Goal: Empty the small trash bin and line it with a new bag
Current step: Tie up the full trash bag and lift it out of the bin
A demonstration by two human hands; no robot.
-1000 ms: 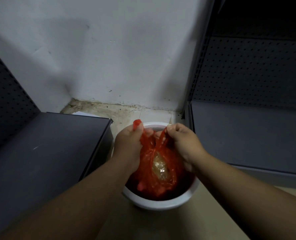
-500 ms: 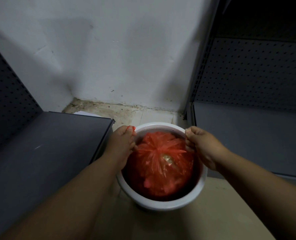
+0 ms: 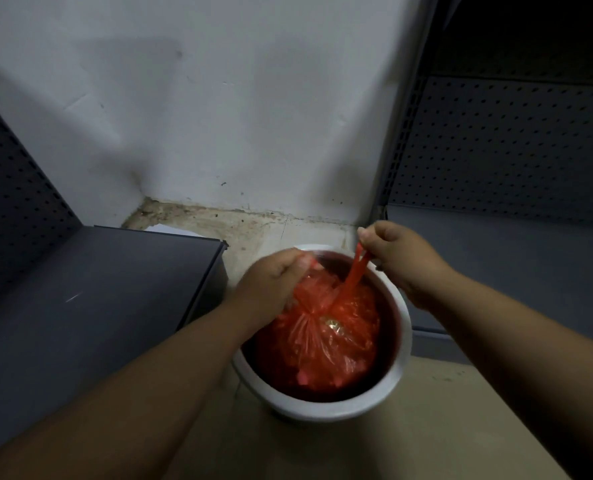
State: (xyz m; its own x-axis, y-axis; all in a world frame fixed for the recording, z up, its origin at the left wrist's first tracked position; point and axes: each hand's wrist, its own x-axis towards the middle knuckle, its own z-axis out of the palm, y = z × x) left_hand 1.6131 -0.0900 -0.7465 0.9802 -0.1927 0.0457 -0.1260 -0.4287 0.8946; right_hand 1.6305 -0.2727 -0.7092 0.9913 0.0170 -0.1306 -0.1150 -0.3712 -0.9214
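A: Status on the round white plastic trash bin [image 3: 400, 344]?

B: It is set on the beige tiled floor [image 3: 461, 427] in a corner, below the white painted wall [image 3: 253, 116]. The translucent red plastic bag [image 3: 322, 344] is still seated inside it, gathered to a twisted neck near the middle, with something pale and shiny seen through the film.

A: Hands?

B: The left hand [image 3: 270, 289] is clenched on a bunch of red film at the bag's left side, over the bin's far-left rim. The right hand [image 3: 402, 258] is closed on a red bag handle [image 3: 355, 271], which is pulled taut from the neck up past the far-right rim. Both forearms are angled in from the near side.

A: Clearance at the edges?

B: Tight on the left: the dark grey metal shelf base [image 3: 90, 306] is just beside the bin, its corner near the left hand. On the right, the grey perforated shelving unit [image 3: 495, 150] and its lower ledge are close to the rim; whether contact is made cannot be told. Behind, a strip of stained floor is seen between rim and wall. Open floor is seen on the near side, and nothing is seen over the bin but the hands.

A: Bag against the bin wall?

B: A dark gap is seen between the bag and the inner wall on the right and near sides.
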